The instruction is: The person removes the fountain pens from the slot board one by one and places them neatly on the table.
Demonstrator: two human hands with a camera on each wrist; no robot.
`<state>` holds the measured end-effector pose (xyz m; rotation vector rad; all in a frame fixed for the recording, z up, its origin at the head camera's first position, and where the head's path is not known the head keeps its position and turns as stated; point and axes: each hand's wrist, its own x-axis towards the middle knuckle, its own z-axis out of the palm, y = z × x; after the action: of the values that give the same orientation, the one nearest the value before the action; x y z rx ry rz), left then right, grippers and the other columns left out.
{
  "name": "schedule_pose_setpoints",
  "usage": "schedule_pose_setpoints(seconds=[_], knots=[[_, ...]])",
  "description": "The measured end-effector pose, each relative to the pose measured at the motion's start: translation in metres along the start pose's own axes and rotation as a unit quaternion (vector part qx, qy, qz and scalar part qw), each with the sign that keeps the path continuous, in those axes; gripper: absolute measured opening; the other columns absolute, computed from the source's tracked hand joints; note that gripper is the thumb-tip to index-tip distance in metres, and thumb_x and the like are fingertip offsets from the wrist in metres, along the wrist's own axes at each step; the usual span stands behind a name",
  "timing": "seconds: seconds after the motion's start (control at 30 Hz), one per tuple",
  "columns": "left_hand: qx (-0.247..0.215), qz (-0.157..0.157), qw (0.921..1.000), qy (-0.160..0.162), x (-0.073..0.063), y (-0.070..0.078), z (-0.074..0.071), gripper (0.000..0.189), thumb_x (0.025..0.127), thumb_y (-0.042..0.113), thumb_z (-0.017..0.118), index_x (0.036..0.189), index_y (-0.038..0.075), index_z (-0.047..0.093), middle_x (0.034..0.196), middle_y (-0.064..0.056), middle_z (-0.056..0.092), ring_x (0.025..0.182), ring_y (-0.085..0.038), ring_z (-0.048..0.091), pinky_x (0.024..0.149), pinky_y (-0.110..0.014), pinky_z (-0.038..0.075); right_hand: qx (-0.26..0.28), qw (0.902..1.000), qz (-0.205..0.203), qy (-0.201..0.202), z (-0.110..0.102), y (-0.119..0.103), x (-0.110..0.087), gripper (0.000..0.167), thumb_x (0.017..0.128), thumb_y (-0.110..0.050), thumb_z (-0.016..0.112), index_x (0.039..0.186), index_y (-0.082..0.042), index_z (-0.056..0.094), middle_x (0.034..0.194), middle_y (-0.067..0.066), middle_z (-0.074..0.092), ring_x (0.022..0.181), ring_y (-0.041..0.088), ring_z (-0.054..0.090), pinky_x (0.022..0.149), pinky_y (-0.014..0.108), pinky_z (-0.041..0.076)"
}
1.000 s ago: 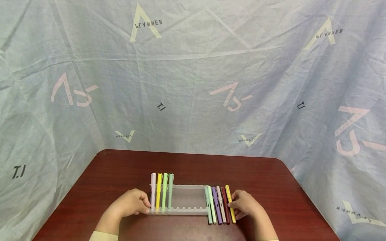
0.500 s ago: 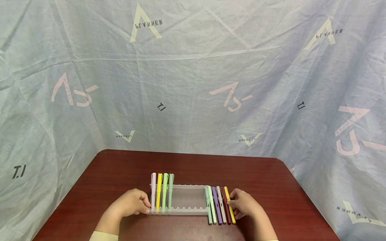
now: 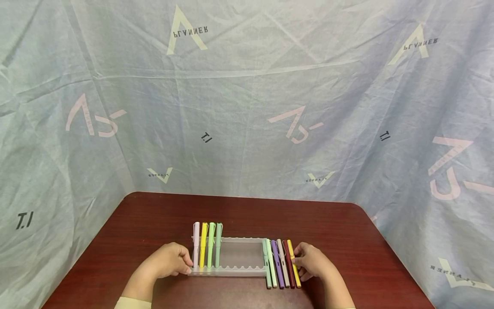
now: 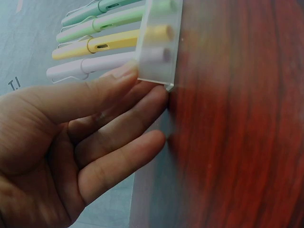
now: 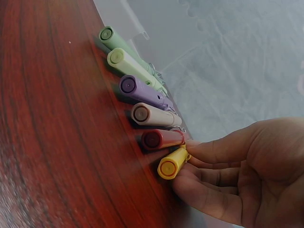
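Observation:
A clear pen rack (image 3: 244, 272) with notched rails stands on the table. Its left part carries a lilac pen (image 3: 196, 244), a yellow pen (image 3: 203, 246) and two green pens. My left hand (image 3: 171, 259) pinches the rack's near left corner, thumb on top, as the left wrist view shows. Right of the rack several pens lie side by side on the table: greens, a purple pen (image 3: 277, 262), a greyish pink one, a dark red pen (image 5: 159, 139). Outermost lies another yellow pen (image 5: 170, 166), which my right hand (image 3: 313, 262) pinches between thumb and fingers.
The dark red wood-grain table (image 3: 247, 214) has rounded far corners. Grey printed cloth (image 3: 247, 107) hangs behind it and on both sides. Several notches of the rack, right of its green pens, hold no pens.
The right-hand yellow pen's upper end has shifted slightly left, closer to the dark red pen, with my right hand following. My left hand and the rack have stayed still.

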<state>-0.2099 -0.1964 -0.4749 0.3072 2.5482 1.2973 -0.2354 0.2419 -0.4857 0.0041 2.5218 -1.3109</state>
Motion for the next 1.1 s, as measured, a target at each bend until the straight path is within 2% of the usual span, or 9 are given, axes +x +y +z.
schedule_pose_setpoints(seconds=[0.23, 0.4, 0.6, 0.73, 0.8, 0.93, 1.1], knots=[[-0.002, 0.000, 1.0000, -0.001, 0.000, 0.000, 0.000, 0.013, 0.072, 0.006, 0.081, 0.078, 0.005, 0.069, 0.078, -0.001, 0.067, 0.067, -0.016, 0.061, 0.060, -0.037, 0.054, -0.005, 1.0000, 0.003, -0.004, -0.001, -0.002, -0.001, 0.022, 0.093, -0.008, 0.063, 0.108, 0.004, 0.053, 0.082, 0.014, 0.058, 0.060, 0.025, 0.061, 0.052, 0.040, 0.056], [0.003, 0.000, 1.0000, -0.002, 0.000, 0.001, 0.000, 0.013, 0.072, 0.006, 0.081, 0.078, 0.005, 0.069, 0.077, -0.001, 0.066, 0.066, -0.016, 0.060, 0.059, -0.036, 0.053, -0.022, 0.9997, -0.009, 0.000, -0.005, 0.000, 0.000, 0.034, 0.095, -0.026, 0.064, 0.110, 0.003, 0.054, 0.077, 0.015, 0.059, 0.059, 0.025, 0.060, 0.052, 0.039, 0.056], [0.003, 0.003, 1.0000, -0.002, -0.001, 0.001, -0.001, 0.013, 0.072, 0.006, 0.081, 0.078, 0.004, 0.069, 0.076, -0.001, 0.066, 0.066, -0.016, 0.060, 0.059, -0.035, 0.053, -0.029, 0.9984, -0.012, 0.048, -0.010, 0.001, 0.005, 0.047, 0.095, -0.040, 0.062, 0.121, -0.001, 0.054, 0.085, 0.012, 0.061, 0.065, 0.023, 0.060, 0.056, 0.037, 0.055], [0.004, 0.000, 1.0000, -0.003, -0.001, 0.001, 0.000, 0.013, 0.072, 0.005, 0.081, 0.078, 0.004, 0.069, 0.076, -0.002, 0.066, 0.066, -0.017, 0.061, 0.059, -0.036, 0.053, -0.011, 0.9955, -0.045, 0.083, -0.008, -0.007, 0.007, 0.049, 0.093, -0.044, 0.063, 0.126, -0.008, 0.056, 0.095, 0.010, 0.065, 0.077, 0.021, 0.062, 0.065, 0.034, 0.055], [0.003, -0.001, 1.0000, -0.003, -0.001, 0.001, 0.000, 0.013, 0.072, 0.005, 0.081, 0.078, 0.004, 0.069, 0.077, -0.002, 0.066, 0.067, -0.017, 0.061, 0.060, -0.036, 0.054, 0.005, 0.9936, -0.069, 0.089, -0.006, -0.014, 0.006, 0.045, 0.093, -0.043, 0.063, 0.124, -0.011, 0.059, 0.099, 0.010, 0.065, 0.082, 0.023, 0.064, 0.070, 0.034, 0.055], [0.003, -0.003, 1.0000, -0.002, 0.000, 0.002, 0.000, 0.013, 0.072, 0.005, 0.081, 0.078, 0.004, 0.069, 0.077, -0.002, 0.066, 0.067, -0.017, 0.061, 0.060, -0.037, 0.054, 0.038, 0.9892, -0.126, 0.064, 0.001, -0.028, 0.000, 0.036, 0.095, -0.038, 0.062, 0.118, -0.010, 0.061, 0.104, 0.014, 0.067, 0.089, 0.028, 0.066, 0.076, 0.039, 0.056], [0.008, -0.007, 0.9999, 0.000, 0.000, 0.001, 0.000, 0.013, 0.072, 0.006, 0.081, 0.078, 0.005, 0.069, 0.078, -0.001, 0.066, 0.067, -0.017, 0.061, 0.060, -0.037, 0.054, 0.062, 0.9796, -0.191, -0.015, 0.021, -0.041, -0.003, 0.036, 0.098, -0.033, 0.059, 0.118, -0.003, 0.061, 0.104, 0.020, 0.068, 0.094, 0.034, 0.067, 0.080, 0.043, 0.056]])
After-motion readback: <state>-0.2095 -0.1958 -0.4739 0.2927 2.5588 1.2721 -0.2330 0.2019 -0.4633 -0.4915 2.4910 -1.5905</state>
